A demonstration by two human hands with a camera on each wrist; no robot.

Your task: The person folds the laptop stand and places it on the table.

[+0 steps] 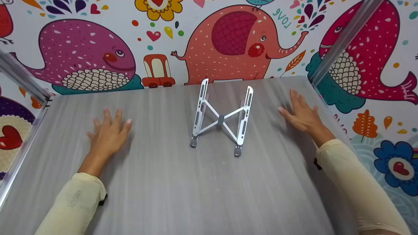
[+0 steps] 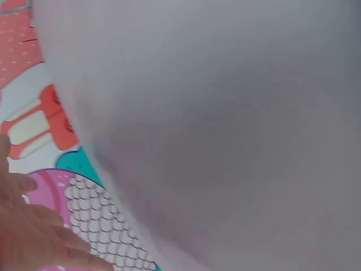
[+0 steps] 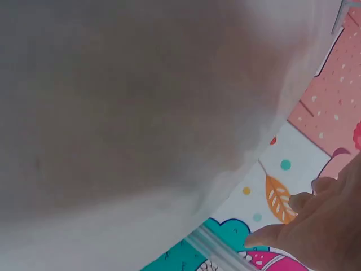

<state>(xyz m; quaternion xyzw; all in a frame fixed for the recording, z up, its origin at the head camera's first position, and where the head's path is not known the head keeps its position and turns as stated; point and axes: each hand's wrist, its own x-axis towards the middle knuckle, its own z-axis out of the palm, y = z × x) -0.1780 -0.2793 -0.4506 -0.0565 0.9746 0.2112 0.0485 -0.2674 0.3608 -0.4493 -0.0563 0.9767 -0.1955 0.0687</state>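
A white folding laptop stand stands opened on the grey table, its two slotted arms joined by crossed bars with a grey hub; grey feet tip the near ends. To its left, my left hand is apart from it, fingers spread and holding nothing. My right hand is off to the stand's right, also spread and holding nothing. In the left wrist view the left hand shows at the lower left edge. At the lower right of the right wrist view appears the right hand.
The grey wood-grain table meets a wall printed with cartoon animals. Metal posts rise at the two back corners, and a metal edge runs along the left side.
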